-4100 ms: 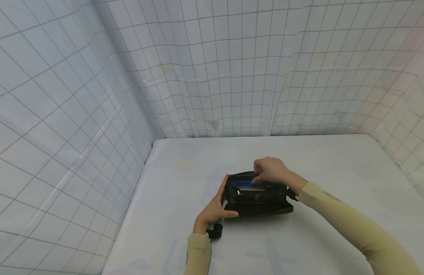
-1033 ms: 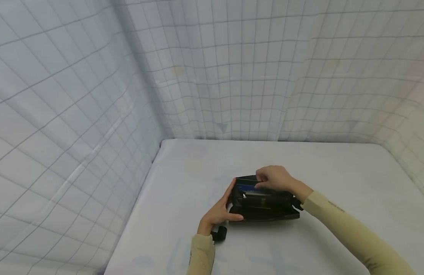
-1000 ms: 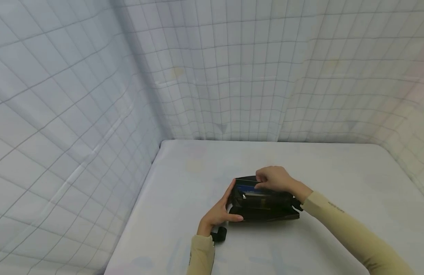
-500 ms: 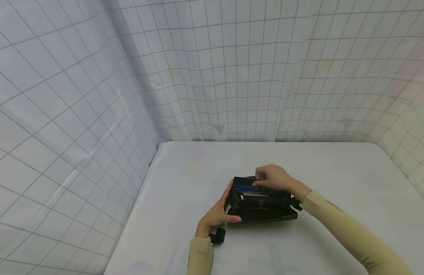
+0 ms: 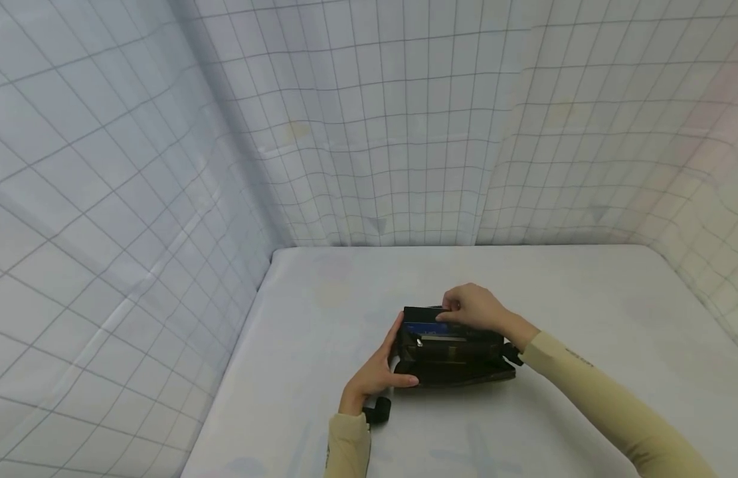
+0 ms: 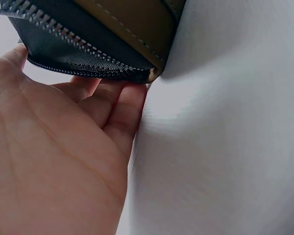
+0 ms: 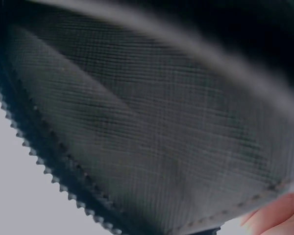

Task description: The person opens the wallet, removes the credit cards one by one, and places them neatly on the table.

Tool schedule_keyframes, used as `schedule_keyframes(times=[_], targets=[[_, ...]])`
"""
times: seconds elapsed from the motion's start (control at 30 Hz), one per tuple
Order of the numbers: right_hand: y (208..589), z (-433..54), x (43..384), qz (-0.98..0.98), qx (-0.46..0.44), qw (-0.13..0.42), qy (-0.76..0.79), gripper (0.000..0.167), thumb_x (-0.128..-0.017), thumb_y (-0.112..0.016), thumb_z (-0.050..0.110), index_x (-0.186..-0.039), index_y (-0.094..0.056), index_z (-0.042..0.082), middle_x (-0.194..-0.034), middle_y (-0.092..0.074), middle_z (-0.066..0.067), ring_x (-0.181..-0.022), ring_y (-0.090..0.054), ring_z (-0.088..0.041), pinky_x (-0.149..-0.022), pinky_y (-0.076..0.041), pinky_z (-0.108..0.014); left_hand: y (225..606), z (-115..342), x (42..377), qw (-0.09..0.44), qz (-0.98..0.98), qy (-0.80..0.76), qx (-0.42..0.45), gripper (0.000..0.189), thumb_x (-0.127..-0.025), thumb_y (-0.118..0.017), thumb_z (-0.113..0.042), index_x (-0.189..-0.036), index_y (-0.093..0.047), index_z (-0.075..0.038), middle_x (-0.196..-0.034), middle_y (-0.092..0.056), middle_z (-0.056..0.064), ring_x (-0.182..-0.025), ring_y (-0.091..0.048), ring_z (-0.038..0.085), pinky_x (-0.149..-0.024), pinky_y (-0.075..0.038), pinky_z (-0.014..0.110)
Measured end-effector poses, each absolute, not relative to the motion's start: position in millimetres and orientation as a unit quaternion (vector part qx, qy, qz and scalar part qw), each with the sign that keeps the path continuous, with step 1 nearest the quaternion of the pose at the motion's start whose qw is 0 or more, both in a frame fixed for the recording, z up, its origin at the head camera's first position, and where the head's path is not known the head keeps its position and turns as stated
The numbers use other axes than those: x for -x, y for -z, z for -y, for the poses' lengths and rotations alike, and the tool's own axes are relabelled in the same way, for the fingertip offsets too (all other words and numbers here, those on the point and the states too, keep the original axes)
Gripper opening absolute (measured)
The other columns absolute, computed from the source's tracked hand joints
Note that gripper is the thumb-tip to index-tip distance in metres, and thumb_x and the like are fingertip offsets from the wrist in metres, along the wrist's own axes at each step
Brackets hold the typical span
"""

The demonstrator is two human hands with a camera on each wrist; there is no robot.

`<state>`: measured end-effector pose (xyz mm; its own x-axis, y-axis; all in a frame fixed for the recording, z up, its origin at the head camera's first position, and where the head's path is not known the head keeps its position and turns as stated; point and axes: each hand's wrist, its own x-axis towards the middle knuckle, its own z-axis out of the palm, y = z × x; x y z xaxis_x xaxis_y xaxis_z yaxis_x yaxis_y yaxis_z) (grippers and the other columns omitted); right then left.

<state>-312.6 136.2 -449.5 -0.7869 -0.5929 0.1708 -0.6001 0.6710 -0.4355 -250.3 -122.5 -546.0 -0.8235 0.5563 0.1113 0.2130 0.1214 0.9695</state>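
A black zip-around wallet (image 5: 452,372) lies spread on the white table, its toothed zipper edge and dark lining (image 7: 152,132) filling the right wrist view. A blue card (image 5: 425,328) shows in its slots, and a dark flat strip rises behind it. My left hand (image 5: 374,372) grips the wallet's left end, thumb along the near side and fingers along the end. In the left wrist view its fingertips press the zipper's corner. Over the far side, my right hand (image 5: 476,307) has curled fingers, with thumb and forefinger pinching at the slot panel's top edge; its other fingertips are hidden.
White table (image 5: 309,318) surrounds the wallet. Grid-patterned white cloth walls (image 5: 374,133) rise at the back, left and right. A small black wrist camera (image 5: 378,409) sits at the left wrist; another dark mount (image 5: 512,354) shows at the right wrist.
The right thumb has shifted slightly left and up along the card slots, leaving more of the blue card and the dark strip showing. The left hand keeps its hold on the wallet.
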Motion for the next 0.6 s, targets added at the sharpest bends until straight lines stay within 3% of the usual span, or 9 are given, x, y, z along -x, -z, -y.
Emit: schedule_keyframes(times=[0.23, 0.53, 0.6], targets=[[451, -136, 310, 0.917, -0.309, 0.012, -0.251, 0.021, -0.083, -0.074, 0.035, -0.07, -0.064, 0.022, -0.057, -0.046, 0.013, -0.051, -0.041, -0.006, -0.051, -0.036, -0.027, 548, 123, 250, 0.139, -0.724, -0.618, -0.272, 0.119, -0.072, -0.084, -0.037, -0.154, 0.003, -0.032, -0.157, 0.001, -0.005, -0.142, -0.007, 0.023, -0.106, -0.013, 0.059], [454, -138, 311, 0.911, -0.301, 0.024, -0.279, 0.018, -0.083, -0.074, 0.035, -0.074, -0.067, 0.02, -0.06, -0.051, 0.014, -0.055, -0.044, -0.006, -0.054, -0.04, -0.029, 549, 123, 250, 0.14, -0.724, -0.616, -0.277, 0.118, -0.072, -0.083, -0.04, -0.152, 0.003, -0.038, -0.156, 0.002, -0.013, -0.142, -0.004, 0.015, -0.108, -0.012, 0.055], [454, -139, 314, 0.909, -0.303, 0.03, -0.285, 0.018, -0.083, -0.074, 0.036, -0.076, -0.067, 0.02, -0.064, -0.054, 0.014, -0.057, -0.046, -0.006, -0.056, -0.042, -0.029, 538, 124, 247, 0.144, -0.724, -0.613, -0.281, 0.118, -0.073, -0.083, -0.038, -0.153, 0.004, -0.033, -0.157, 0.004, -0.01, -0.142, -0.003, 0.017, -0.108, -0.011, 0.056]])
